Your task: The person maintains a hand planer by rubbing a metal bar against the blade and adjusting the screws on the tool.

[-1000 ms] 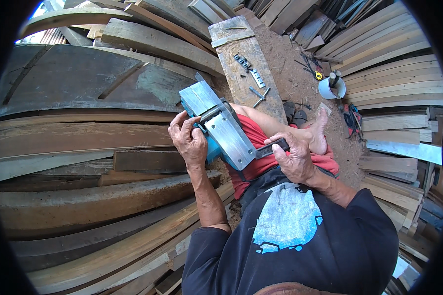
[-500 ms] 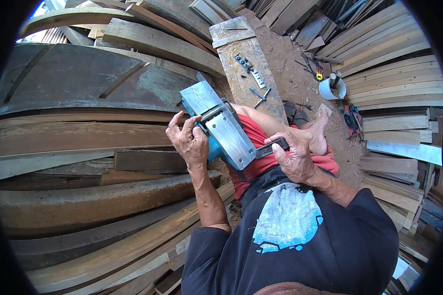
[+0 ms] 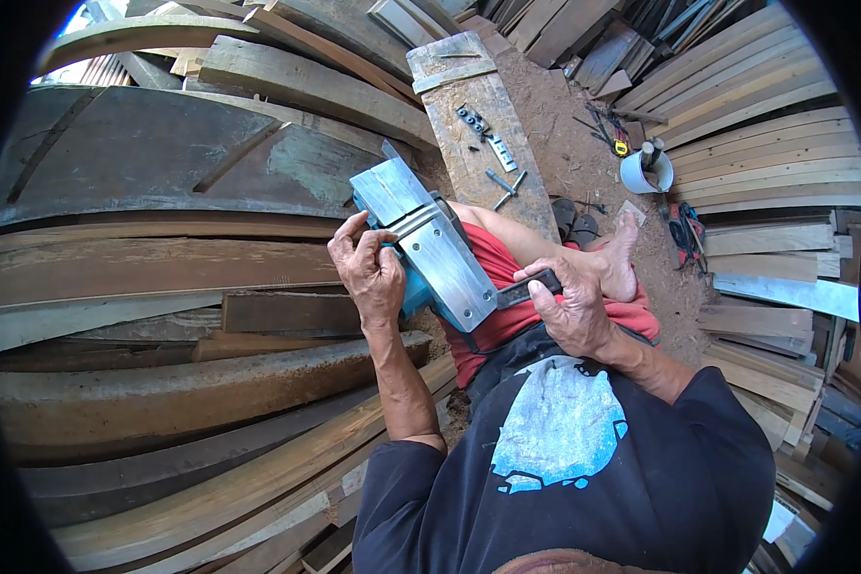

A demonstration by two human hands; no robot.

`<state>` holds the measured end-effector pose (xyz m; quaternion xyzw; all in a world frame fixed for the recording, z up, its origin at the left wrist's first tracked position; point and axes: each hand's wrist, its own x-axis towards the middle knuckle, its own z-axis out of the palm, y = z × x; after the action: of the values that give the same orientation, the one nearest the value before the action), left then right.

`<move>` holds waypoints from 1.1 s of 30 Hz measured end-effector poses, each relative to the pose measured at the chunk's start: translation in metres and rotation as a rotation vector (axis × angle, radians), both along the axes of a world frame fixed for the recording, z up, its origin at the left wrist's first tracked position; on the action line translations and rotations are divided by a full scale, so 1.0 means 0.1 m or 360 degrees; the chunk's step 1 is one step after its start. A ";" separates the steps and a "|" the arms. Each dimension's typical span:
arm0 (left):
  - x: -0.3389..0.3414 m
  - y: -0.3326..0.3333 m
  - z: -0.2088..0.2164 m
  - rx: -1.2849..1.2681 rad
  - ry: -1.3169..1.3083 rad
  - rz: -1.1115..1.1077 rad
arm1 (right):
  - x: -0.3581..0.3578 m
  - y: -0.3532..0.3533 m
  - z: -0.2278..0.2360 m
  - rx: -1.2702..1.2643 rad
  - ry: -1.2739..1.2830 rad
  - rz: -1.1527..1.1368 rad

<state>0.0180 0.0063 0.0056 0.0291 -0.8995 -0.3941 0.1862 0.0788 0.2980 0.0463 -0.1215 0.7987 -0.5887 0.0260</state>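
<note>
An electric planer with a teal body lies across my lap, its metal sole facing up. My left hand grips its left side, the curled fingertips touching the end of the cutter drum in the gap between the sole plates. A pale metallic strip shows in that gap. My right hand is closed round a black handle-like piece at the planer's near right end. A flat grey part runs from that piece to the sole. My palm hides how it is held underneath.
A worn plank ahead bears small dark fittings, a pale metal piece and a T-shaped tool. A white bucket, a yellow tape measure and sandals are to the right. Stacked boards line both sides.
My left fingers have shifted slightly right along the drum's end. The gap in the sole looked dark before and now shows a pale strip. My right hand stays almost still.
</note>
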 end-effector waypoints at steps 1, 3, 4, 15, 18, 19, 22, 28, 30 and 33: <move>0.00 -0.01 0.00 -0.0040 -0.0009 -0.0017 | 0.00 0.00 0.00 0.0003 -0.0029 0.0005; 0.00 -0.01 0.01 -0.0080 -0.0018 -0.0035 | 0.00 0.01 0.01 0.0001 -0.0042 0.0009; 0.01 0.00 0.02 -0.0152 -0.0014 -0.0001 | 0.00 0.01 0.01 0.0001 -0.0054 0.0013; 0.01 0.02 0.01 -0.0193 -0.0073 0.0185 | 0.00 0.00 0.08 -0.0013 0.0000 0.0022; 0.01 0.05 0.01 -0.0087 -0.0027 0.0152 | 0.01 -0.04 0.13 -0.0067 0.0026 0.0042; 0.01 0.04 0.00 -0.0091 -0.0028 0.0159 | 0.02 -0.06 0.15 -0.0088 0.0056 0.0052; 0.01 0.04 -0.02 -0.0047 -0.0010 0.0167 | 0.01 -0.13 0.18 -0.0126 0.0078 0.0091; 0.02 0.04 -0.03 -0.0061 -0.0015 0.0174 | 0.04 -0.19 0.22 -0.0103 0.0051 0.0167; 0.02 0.04 -0.03 -0.0084 -0.0020 0.0172 | 0.05 -0.23 0.19 -0.0128 0.0078 0.0176; 0.01 0.03 -0.04 -0.0081 -0.0027 0.0168 | 0.07 -0.26 0.15 -0.0148 0.0124 0.0184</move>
<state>0.0192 0.0089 0.0019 0.0751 -0.9080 -0.3605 0.1998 0.0856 0.2721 0.0613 -0.1913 0.7627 -0.6174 0.0232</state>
